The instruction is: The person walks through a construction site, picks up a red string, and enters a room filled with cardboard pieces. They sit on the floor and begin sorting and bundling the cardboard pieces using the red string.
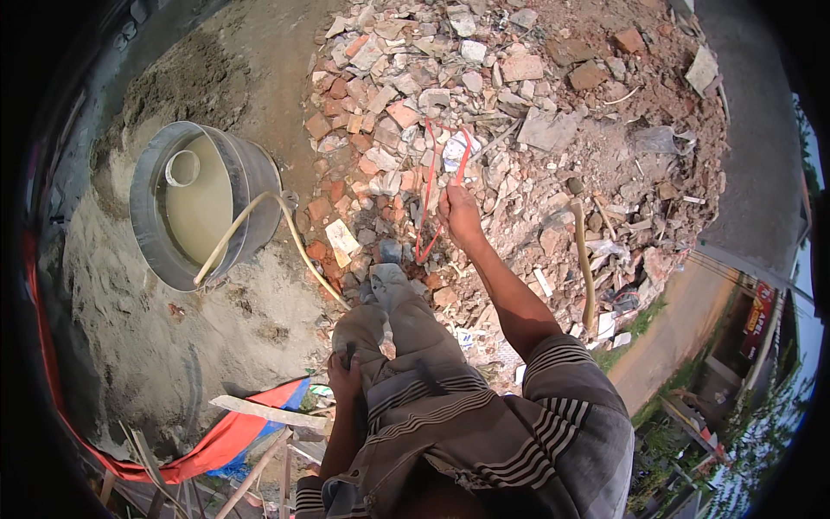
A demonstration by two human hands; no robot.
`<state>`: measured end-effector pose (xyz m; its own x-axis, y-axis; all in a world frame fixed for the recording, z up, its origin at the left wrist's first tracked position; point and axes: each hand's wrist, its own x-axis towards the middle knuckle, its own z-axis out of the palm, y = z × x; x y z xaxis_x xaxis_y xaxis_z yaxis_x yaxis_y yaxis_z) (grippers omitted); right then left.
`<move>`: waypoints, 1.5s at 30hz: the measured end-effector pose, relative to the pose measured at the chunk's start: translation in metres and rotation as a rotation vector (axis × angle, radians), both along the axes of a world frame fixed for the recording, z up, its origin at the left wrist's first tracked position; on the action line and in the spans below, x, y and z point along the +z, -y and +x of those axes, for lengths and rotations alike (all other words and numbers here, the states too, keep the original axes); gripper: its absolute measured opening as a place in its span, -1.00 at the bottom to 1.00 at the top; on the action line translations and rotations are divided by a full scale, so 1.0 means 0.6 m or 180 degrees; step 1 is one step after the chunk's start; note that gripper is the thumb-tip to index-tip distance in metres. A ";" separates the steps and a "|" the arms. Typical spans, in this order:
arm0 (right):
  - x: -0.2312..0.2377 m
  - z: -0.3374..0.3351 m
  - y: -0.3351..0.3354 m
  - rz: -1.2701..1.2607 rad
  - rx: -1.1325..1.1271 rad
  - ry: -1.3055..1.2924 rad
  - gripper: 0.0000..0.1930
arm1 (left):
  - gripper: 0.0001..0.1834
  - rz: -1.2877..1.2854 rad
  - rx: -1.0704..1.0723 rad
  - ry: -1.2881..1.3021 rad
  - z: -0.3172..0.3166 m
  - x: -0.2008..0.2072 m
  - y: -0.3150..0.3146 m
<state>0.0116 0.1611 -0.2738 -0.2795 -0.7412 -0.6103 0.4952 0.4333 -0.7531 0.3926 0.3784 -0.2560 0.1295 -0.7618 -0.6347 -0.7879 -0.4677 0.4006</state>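
Observation:
My right hand [459, 213] is closed on a thin red strap [428, 186], which hangs in a long loop over the rubble. Behind the loop's upper part lies a crumpled white and blue wrapper [456, 151] among the broken bricks. My left hand [344, 374] is beside my thigh with its fingers curled. A small dark patch shows at those fingers; what it is I cannot make out.
A metal drum [255, 173] of murky water stands at the left, with a round scoop [182, 168] in it and a pale hose [298, 238] over its rim. Broken-brick rubble [519, 112] spreads ahead. Sand [130, 259] and an orange tarp [216, 445] lie at the left.

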 end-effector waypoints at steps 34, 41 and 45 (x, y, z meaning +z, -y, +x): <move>0.280 0.088 0.604 -0.1115 0.3269 -0.3599 -0.60 | -0.69 -0.1857 0.2950 -0.5261 0.149 0.280 1.260; 0.322 0.058 0.754 -0.0615 0.3047 -0.3629 -0.61 | -0.72 -0.2064 0.3517 -0.5185 0.277 0.245 1.422; 0.332 0.061 0.832 -0.0846 0.2899 -0.3792 -0.64 | -0.74 -0.1881 0.3263 -0.5575 0.330 0.219 1.455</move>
<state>0.0485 -0.3380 -0.0744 0.1015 -0.9762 -0.1918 -0.7907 0.0378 -0.6110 0.5908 -0.4948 -0.1243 0.2126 -0.9302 -0.2991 0.8740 0.0442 0.4839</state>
